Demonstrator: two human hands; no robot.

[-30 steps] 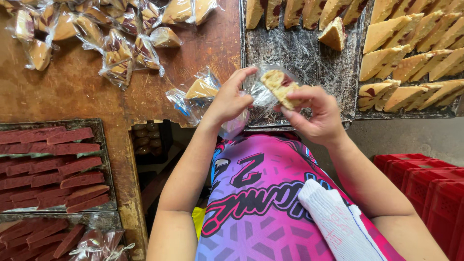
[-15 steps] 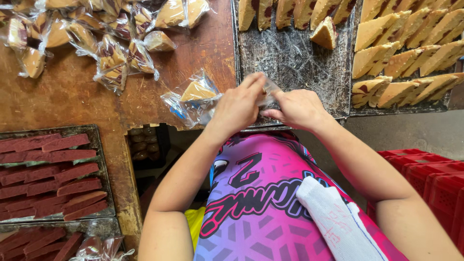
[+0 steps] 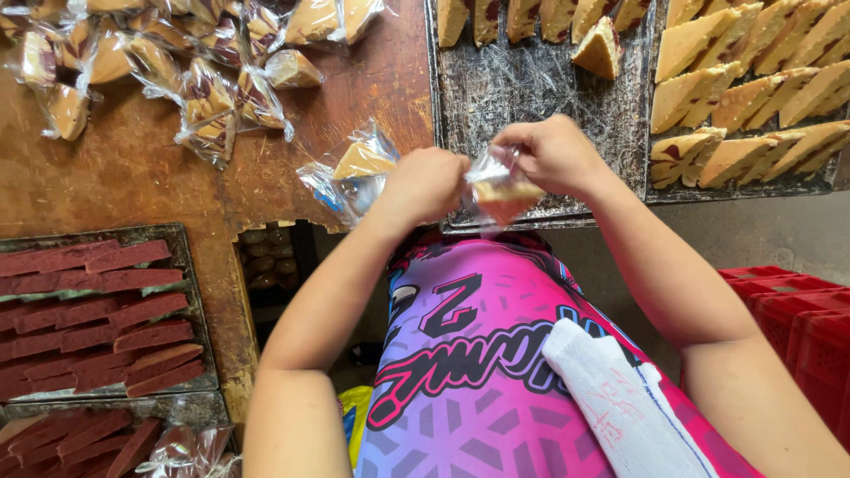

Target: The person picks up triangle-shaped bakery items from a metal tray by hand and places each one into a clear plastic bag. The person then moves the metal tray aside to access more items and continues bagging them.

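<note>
Both hands meet over the near edge of a dark metal tray (image 3: 531, 84). The left hand (image 3: 423, 184) and right hand (image 3: 553, 152) are each pinched shut on a clear plastic wrapper (image 3: 492, 170) holding a tan wedge of sweet (image 3: 506, 196), which hangs between them just above the tray's front rim. At nine o'clock from the hands, a bagged wedge (image 3: 361, 161) lies on the wooden tabletop (image 3: 133, 168). Bare wedges (image 3: 753, 88) fill the tray at two o'clock; wrapped ones (image 3: 204, 97) pile at ten o'clock. Reddish bars (image 3: 97, 310) sit at eight o'clock.
</note>
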